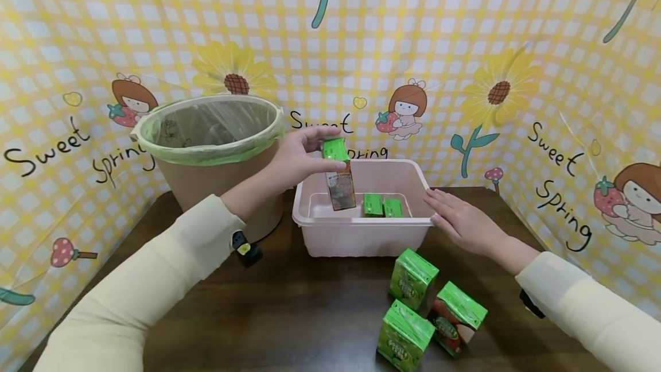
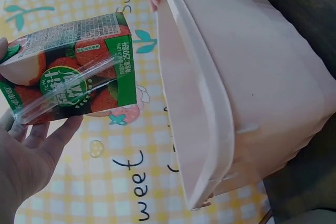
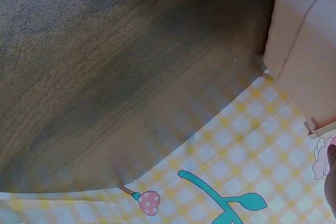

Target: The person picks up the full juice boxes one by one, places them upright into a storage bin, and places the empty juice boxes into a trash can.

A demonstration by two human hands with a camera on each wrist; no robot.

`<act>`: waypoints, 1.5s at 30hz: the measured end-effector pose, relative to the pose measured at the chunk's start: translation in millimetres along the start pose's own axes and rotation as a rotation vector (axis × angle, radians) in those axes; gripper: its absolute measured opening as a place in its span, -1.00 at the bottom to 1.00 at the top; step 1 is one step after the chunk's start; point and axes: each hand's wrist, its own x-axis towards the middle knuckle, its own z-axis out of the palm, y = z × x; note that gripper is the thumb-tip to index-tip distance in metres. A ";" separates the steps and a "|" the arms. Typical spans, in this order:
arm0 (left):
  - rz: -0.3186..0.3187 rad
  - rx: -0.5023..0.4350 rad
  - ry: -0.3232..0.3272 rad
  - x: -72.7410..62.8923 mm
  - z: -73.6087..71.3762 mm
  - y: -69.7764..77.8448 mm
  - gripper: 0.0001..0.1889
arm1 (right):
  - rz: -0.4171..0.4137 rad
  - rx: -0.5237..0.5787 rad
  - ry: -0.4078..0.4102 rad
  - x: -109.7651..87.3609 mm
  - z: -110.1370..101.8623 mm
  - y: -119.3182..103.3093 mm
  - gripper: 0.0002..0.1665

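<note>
My left hand (image 1: 298, 157) grips a juice box (image 1: 341, 187) between thumb and fingers, tilted over the left part of a pale pink plastic bin (image 1: 361, 237). The left wrist view shows that juice box (image 2: 73, 72) up close, with lychee pictures, green ends and a clear-wrapped straw. Inside the bin, two green-topped juice boxes, a left one (image 1: 373, 205) and a right one (image 1: 393, 208), stand side by side. My right hand (image 1: 465, 220) rests on the bin's right rim, its fingers extended. The right wrist view barely catches that hand (image 3: 331, 182) at its edge.
In front of the bin stand two green juice boxes, a rear one (image 1: 413, 279) and a front one (image 1: 404, 336), and a red-and-green one (image 1: 457, 319). Left of the bin is a tall bucket (image 1: 217, 185) with a plastic liner. A checked cloth (image 1: 330, 56) hangs behind the dark table (image 1: 289, 314).
</note>
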 end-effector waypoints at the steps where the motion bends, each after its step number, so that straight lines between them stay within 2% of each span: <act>1: -0.002 -0.005 -0.002 2.0 0.5 -2.8 -0.37 | 0.001 -0.001 -0.001 -0.1 0.1 0.2 -0.42; 6: -0.031 -0.025 -0.011 9.7 3.8 -16.7 -0.36 | 0.007 -0.003 -0.002 0.1 0.1 -0.5 -0.42; 14: -0.074 -0.001 -0.010 17.4 5.7 -39.4 -0.35 | 0.014 -0.008 -0.010 1.3 -0.5 -2.5 -0.41; 23: -0.148 0.013 -0.051 24.1 9.4 -60.6 -0.30 | 0.009 -0.013 -0.020 2.5 -1.1 -0.7 -0.40; 27: -0.158 0.000 -0.067 26.7 11.4 -70.5 -0.30 | 0.014 -0.011 -0.026 2.8 -1.8 -0.7 -0.40; 31: -0.157 -0.010 -0.093 28.5 14.0 -78.6 -0.31 | 0.010 -0.009 -0.021 2.8 -2.3 -1.3 -0.40; 41: -0.206 0.013 -0.180 31.4 18.6 -94.5 -0.23 | 0.023 0.002 -0.030 1.2 -2.3 -3.4 -0.41; 45: -0.216 0.063 -0.206 32.3 20.3 -96.5 -0.24 | 0.024 0.004 -0.032 0.7 -2.8 -4.1 -0.41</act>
